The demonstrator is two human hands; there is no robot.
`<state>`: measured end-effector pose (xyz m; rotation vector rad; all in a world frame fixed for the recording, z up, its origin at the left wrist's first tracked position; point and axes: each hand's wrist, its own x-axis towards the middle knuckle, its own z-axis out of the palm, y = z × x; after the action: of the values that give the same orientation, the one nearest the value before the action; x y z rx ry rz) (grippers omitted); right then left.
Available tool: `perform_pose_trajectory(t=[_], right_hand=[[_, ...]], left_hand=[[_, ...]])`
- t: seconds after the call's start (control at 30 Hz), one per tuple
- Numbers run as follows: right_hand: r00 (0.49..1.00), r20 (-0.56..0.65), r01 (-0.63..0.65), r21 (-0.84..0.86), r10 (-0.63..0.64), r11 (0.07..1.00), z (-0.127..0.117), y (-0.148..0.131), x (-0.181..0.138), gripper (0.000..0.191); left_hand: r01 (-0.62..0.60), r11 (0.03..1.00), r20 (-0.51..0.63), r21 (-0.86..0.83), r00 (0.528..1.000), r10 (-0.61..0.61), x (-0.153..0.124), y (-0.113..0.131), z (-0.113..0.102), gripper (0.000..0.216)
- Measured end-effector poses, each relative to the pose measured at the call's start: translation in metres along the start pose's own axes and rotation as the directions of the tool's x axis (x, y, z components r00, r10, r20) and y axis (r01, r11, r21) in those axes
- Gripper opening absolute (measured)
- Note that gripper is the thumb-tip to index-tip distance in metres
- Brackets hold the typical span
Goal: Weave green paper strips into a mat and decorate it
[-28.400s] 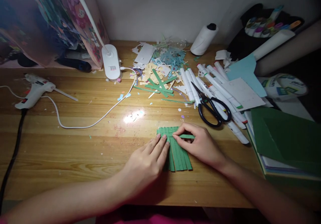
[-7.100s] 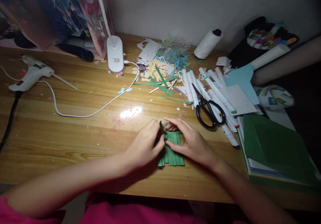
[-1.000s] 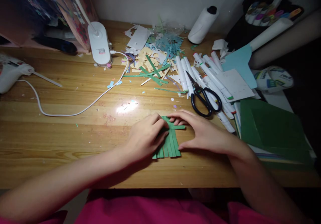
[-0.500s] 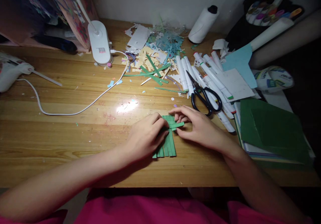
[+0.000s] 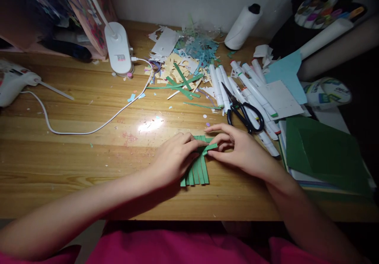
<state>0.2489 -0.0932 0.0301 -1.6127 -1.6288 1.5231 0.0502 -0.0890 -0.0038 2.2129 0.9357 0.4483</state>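
Several green paper strips [image 5: 199,171] lie side by side near the front of the desk, with other green strips crossing them at the top. My left hand [image 5: 174,159] rests over their left side, fingers curled and pressing on the crossing, so part of it is hidden. At the right edge, my right hand [image 5: 233,145] pinches the end of one crossing strip [image 5: 211,147] between thumb and finger; that end is bent up. Just beyond my right hand, black-handled scissors [image 5: 245,116] lie on white markers [image 5: 217,86].
Paper scraps [image 5: 183,60] are heaped at the back. A white lamp base [image 5: 119,53] and a glue gun [image 5: 17,80] stand to the left, with a white cable [image 5: 89,132] looping over the desk. Green sheets [image 5: 322,153] are stacked at right, near a tape roll [image 5: 328,92].
The crossing strip's end, earlier lying nearly straight, is now bent upward at the right edge. My right hand's fingers have shifted slightly right; my left hand stays nearly in place.
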Motion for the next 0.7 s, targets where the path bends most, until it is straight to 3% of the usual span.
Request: perform_pose_trajectory(t=[0.2, 0.37, 0.7], right_hand=[[0.994, -0.071, 0.078, -0.124, -0.088, 0.989, 0.008, 0.003, -0.003, 0.055], [0.988, -0.065, 0.126, -0.186, -0.140, 0.974, 0.012, 0.006, -0.003, 0.040], [0.991, -0.131, 0.032, 0.188, -0.007, 0.982, 0.000, 0.008, 0.007, 0.037]], left_hand=[[0.020, 1.000, -0.023, 0.013, 1.000, -0.020, 0.000, 0.002, -0.001, 0.015], [0.022, 0.999, -0.032, 0.045, 0.999, -0.020, -0.001, 0.003, -0.001, 0.013], [0.025, 0.998, -0.001, 0.056, 1.000, -0.025, -0.002, 0.004, -0.001, 0.019]])
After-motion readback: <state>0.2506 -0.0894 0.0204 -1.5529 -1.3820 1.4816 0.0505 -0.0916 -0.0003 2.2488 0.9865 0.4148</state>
